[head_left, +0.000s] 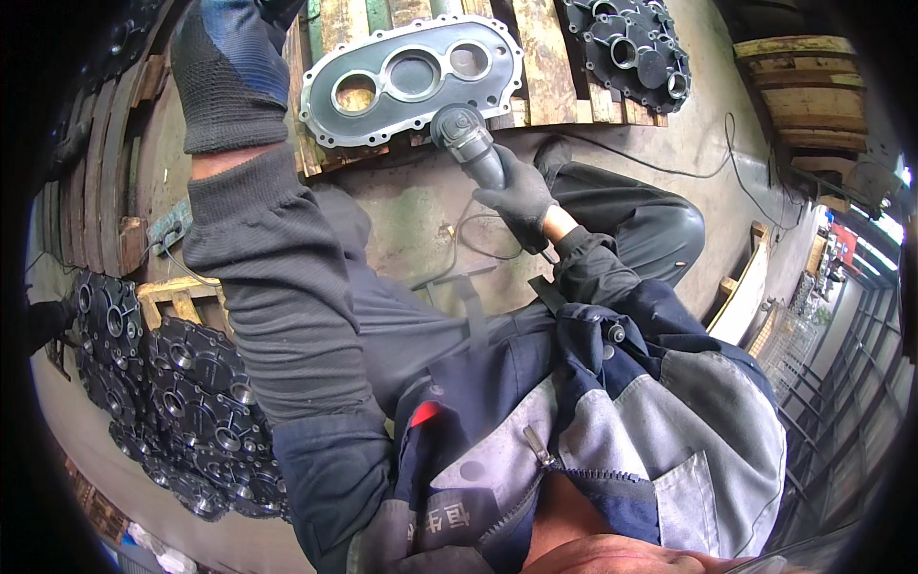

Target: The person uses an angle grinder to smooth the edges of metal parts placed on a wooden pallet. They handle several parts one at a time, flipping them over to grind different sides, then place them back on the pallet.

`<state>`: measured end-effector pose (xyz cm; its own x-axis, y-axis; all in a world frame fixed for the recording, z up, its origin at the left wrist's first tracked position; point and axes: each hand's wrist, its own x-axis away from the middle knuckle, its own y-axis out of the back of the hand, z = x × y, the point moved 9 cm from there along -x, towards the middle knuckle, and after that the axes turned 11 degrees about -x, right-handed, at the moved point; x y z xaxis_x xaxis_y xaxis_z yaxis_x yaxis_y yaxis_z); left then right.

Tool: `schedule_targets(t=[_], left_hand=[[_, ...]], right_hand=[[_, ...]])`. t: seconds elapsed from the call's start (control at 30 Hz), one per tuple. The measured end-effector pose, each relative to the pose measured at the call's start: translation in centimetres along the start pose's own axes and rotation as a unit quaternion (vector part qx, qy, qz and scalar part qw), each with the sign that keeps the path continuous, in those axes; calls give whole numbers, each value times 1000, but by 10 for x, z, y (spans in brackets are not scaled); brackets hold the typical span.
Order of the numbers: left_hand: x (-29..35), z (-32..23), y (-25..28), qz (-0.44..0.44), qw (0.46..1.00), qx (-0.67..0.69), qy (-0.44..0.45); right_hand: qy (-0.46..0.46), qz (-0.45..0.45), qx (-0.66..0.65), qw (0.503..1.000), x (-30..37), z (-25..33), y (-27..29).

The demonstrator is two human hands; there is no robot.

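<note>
Fingers: right hand [521,194] grips grinder [467,136]; left hand [232,77], cannot tell. Apparent step: grinding metal cover [402,113]; next move needs steady guiding.

We had open floor [712,100] right of the pallet [545,67], though a cable [669,172] crossed it; the grinder [475,145] blocked part of the plate [390,114] at its near edge.

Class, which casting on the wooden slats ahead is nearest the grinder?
The pale-rimmed oval casting: in this view the grinder overlaps its lower edge; the darker casting lies apart, farther right.
</note>
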<state>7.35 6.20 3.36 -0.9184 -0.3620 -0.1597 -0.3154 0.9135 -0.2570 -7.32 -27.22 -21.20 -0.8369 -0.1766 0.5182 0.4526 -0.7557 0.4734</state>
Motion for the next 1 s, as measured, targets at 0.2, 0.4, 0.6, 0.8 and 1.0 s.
schedule_targets(t=[0.2, 0.4, 0.6, 0.8, 1.0], left_hand=[[3, 1, -11, -46, 997, -23, 59], [0, -4, -7, -20, 1000, -2, 21], [-5, 7, 7, 8, 1000, 9, 21], [0, 21, -14, 34, 998, -42, 37], [22, 55, -48, 116, 972, -95, 182]], right_hand=[[-39, -31, 85, 995, 24, -25, 36], [-21, -145, -22, 989, 24, -63, 72], [-62, -132, -296, 944, 14, -38, 74], [-10, -83, -403, 912, -3, 31, 128], [58, -63, -374, 924, -20, 113, 172]])
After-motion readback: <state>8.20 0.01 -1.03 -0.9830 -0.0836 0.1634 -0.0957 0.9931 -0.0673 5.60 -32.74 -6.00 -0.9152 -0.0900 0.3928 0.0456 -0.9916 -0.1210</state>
